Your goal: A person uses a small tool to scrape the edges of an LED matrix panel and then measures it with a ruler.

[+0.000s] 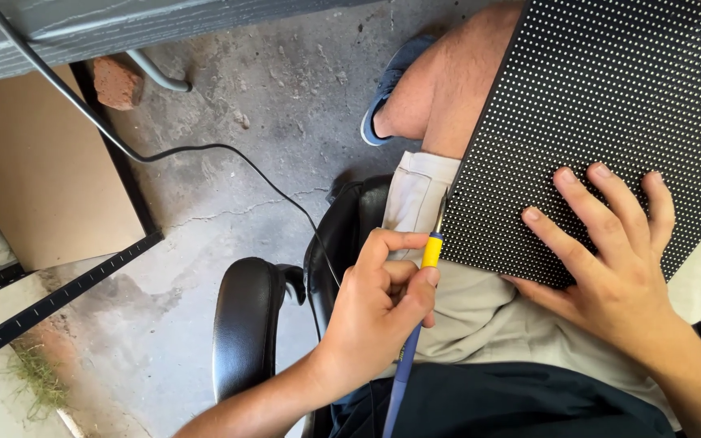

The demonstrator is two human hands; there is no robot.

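Cracked grey concrete floor fills the ground beneath us, rough and stained, with open room to the left of our seat as far as a black perforated metal rail and a tan board. A black cable snakes across that space toward the chair. A reddish brick sits near the top edge, beside a bent grey pipe.

We sit in a black chair whose glossy padded armrest lies just left of our thigh. A black LED panel, flat, rigid and studded with rows of tiny white dots, rests tilted across our lap on beige shorts, its lower left edge running diagonally from knee to hip.

Our left hand has its grip closed around a soldering iron with a yellow collar and blue handle, held like a pen; its thin metal tip meets the panel's left edge. Our right hand lies open and flat, fingers spread on the dotted face near the panel's lower corner, gripping nothing.

Little free room remains between the two hands; the iron's handle runs down across our dark shirt. A blue shoe shows past the knee.
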